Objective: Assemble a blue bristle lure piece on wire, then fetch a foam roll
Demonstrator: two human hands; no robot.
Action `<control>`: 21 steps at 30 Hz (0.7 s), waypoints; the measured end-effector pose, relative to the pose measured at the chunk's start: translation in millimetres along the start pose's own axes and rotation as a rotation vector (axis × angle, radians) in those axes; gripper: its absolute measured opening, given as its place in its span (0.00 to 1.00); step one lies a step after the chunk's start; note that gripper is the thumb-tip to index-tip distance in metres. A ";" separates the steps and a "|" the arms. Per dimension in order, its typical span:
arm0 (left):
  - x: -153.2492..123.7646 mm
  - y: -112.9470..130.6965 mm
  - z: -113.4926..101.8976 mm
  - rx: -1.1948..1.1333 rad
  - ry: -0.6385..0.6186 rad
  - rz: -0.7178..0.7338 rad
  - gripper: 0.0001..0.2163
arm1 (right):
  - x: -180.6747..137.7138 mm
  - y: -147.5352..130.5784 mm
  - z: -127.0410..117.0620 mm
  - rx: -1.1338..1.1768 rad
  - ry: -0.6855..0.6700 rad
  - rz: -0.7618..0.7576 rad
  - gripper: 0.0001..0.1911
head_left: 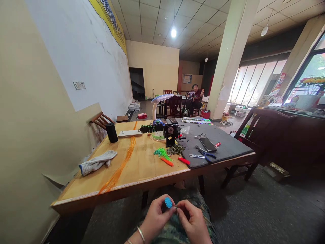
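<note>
Both hands are held together over my lap, below the near edge of the wooden table (142, 166). My left hand (157, 215) is closed on a small bright blue bristly piece (168, 202), pinched at the fingertips. My right hand (192, 219) is closed in a pinch right beside it, its fingertips touching the end of the blue piece or a thin wire there; what it holds is too small to make out. A bracelet sits on my left wrist.
On the table lie a white work glove (98, 162), orange strands (121, 166), green strands (162, 154), a black winding tool (169, 133), a desk lamp (159, 101), and a dark mat (228, 145) with a phone (207, 144) and pliers (207, 154). A person (195, 96) sits far back. Wooden chairs stand at right.
</note>
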State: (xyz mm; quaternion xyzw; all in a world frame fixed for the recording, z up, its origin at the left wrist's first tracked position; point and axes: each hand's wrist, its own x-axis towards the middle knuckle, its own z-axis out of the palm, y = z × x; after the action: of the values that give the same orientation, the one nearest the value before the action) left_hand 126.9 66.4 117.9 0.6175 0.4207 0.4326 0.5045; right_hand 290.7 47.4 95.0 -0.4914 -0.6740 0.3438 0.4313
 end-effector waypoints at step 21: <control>-0.1 10.7 -22.5 0.338 0.198 0.149 0.10 | 13.0 24.2 10.4 0.523 0.075 0.465 0.15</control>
State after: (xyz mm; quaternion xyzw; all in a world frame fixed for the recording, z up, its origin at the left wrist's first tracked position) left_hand 106.1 70.7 131.1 0.6772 0.4881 0.4504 0.3167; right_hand 288.1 66.3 72.6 -0.5172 -0.4169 0.5755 0.4770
